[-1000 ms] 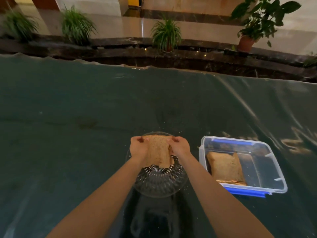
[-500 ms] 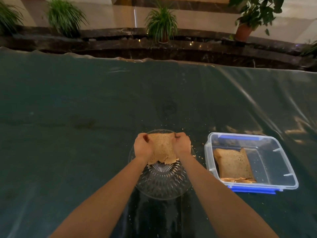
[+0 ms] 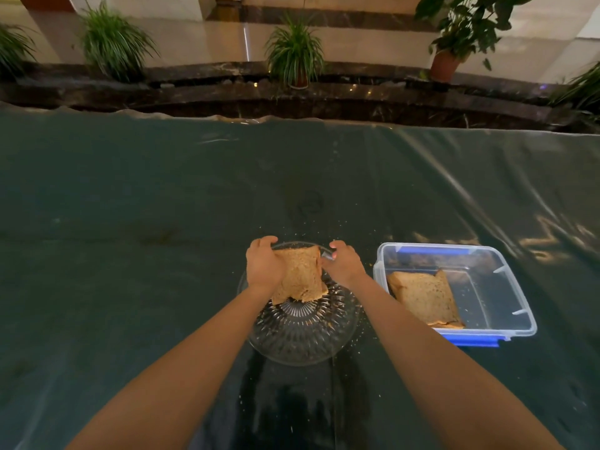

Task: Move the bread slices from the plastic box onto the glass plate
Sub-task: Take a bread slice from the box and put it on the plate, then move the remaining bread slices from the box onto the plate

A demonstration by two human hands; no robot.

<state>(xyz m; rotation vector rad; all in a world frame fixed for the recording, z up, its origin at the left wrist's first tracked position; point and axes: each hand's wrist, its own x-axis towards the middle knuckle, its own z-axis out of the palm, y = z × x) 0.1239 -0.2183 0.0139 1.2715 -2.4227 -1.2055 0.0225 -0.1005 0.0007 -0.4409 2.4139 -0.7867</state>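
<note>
A brown bread slice point(image 3: 302, 274) leans over the far half of the ribbed glass plate point(image 3: 305, 339), its lower edge resting on the glass. My left hand point(image 3: 263, 264) grips the slice's left side. My right hand point(image 3: 345, 266) hovers just right of the slice with a small gap between fingers and crust, holding nothing. To the right of the plate stands the clear plastic box point(image 3: 519, 306) with blue clips. More bread slices point(image 3: 425, 297) lie stacked flat in its left half.
A dark green plastic-covered table point(image 3: 162, 254) carries everything; crumbs are scattered around the plate. Beyond the far table edge runs a dark stone ledge with potted plants point(image 3: 295, 50).
The slice has come lower onto the plate. My right hand has let go of the slice's corner and shifted slightly right; my left hand still holds it.
</note>
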